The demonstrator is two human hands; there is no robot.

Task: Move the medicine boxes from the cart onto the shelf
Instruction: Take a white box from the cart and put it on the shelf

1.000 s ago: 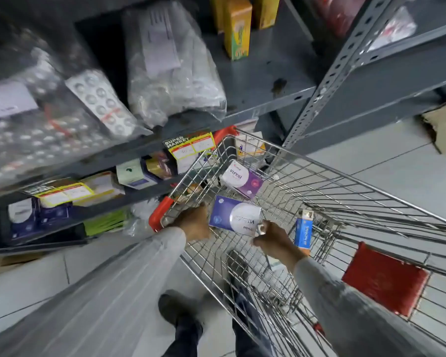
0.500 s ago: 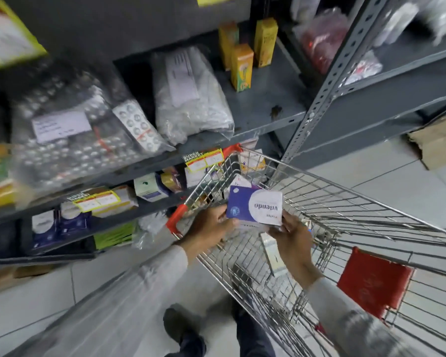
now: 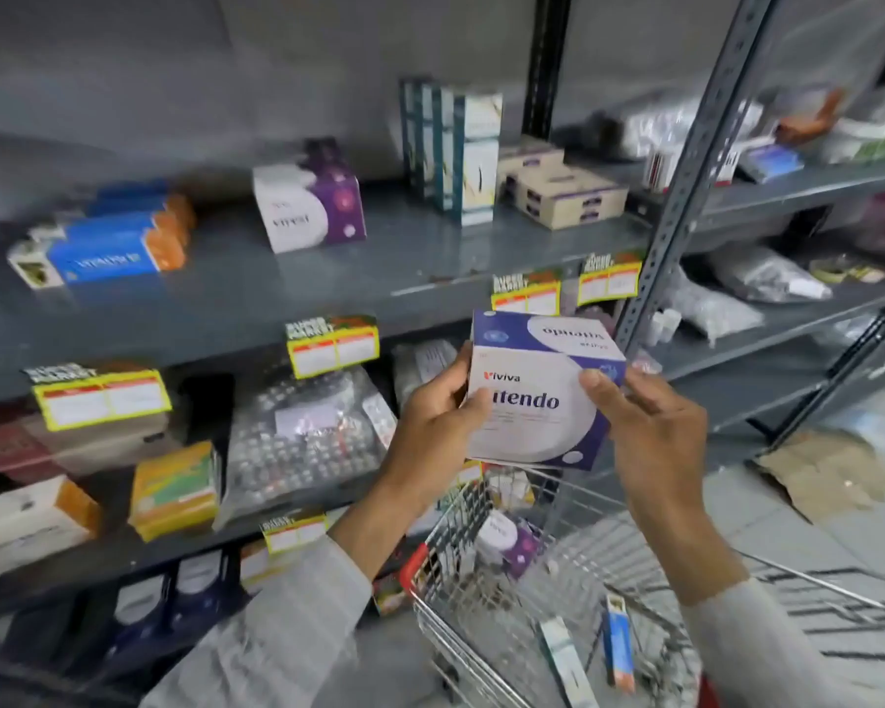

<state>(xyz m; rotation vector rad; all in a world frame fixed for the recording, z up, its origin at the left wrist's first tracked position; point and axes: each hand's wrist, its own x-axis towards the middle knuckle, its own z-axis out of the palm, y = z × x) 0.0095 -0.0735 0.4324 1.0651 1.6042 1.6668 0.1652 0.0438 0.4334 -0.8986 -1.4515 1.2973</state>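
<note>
Hands (image 3: 440, 426) around purple-white box (image 3: 537, 401)

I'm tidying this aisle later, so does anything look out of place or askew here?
Mostly orderly. The white and purple box on the upper shelf sits with its printed name upside down, and flattened cardboard lies loose on the floor by the rack.
</note>
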